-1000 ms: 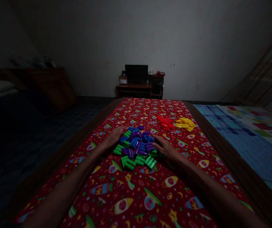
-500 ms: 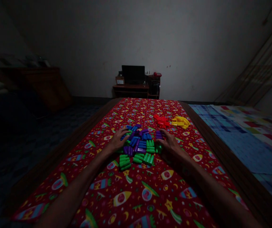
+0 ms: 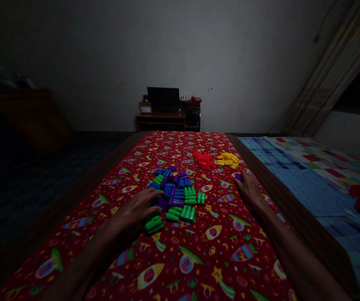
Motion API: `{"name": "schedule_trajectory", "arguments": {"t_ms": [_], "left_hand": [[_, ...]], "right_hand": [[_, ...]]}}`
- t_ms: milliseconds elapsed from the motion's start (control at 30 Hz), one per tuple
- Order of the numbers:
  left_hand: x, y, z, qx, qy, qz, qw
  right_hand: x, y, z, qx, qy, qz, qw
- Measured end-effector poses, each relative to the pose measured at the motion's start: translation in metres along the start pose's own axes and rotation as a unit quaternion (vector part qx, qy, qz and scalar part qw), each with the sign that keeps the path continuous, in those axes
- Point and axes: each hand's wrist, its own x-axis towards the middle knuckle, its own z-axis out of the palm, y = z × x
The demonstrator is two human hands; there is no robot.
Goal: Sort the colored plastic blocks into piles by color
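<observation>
Ridged plastic blocks, each like several short tubes joined side by side, lie in a mixed heap of blue (image 3: 178, 194), green (image 3: 187, 213) and purple. My left hand (image 3: 140, 205) is at the heap's near left side, its fingers and thumb closed round a purple plastic block (image 3: 163, 203) that is partly hidden. Just below that thumb lies a green block (image 3: 154, 225). Well to the right, near the cloth's edge, my right hand (image 3: 249, 186) pinches another purple plastic block (image 3: 238, 177), mostly covered by the fingers.
Beyond the heap sit a red pile (image 3: 204, 160) and a yellow pile (image 3: 228, 160) of similar pieces. A red patterned cloth (image 3: 199, 259) covers the table. At the wall stands a desk with a monitor (image 3: 163, 99). On the right is a surface with blue checked bedding (image 3: 280, 179).
My right hand has carried a purple block rightward, away from the heap. My left hand has drawn nearer and closed on a purple block. The view has turned slightly right.
</observation>
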Motion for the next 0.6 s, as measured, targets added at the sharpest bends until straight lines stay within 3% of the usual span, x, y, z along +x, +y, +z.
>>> {"name": "schedule_trajectory", "arguments": {"t_ms": [133, 300, 400, 500, 600], "left_hand": [[0.008, 0.006, 0.0, -0.021, -0.013, -0.026, 0.999], [0.013, 0.021, -0.001, -0.059, 0.099, -0.062, 0.991], [0.013, 0.028, 0.003, -0.097, 0.152, -0.086, 0.98], [0.013, 0.034, 0.011, -0.168, 0.144, -0.096, 0.97], [0.014, 0.038, 0.02, -0.222, 0.112, -0.09, 0.964]], "right_hand": [[0.002, -0.043, -0.012, 0.105, 0.02, -0.072, 0.992], [-0.015, -0.132, -0.03, 0.246, -0.114, -0.235, 0.934], [-0.03, -0.178, -0.028, 0.285, -0.151, -0.302, 0.897], [-0.037, -0.208, -0.016, 0.305, -0.16, -0.321, 0.882], [-0.037, -0.22, -0.007, 0.297, -0.159, -0.318, 0.886]]}}
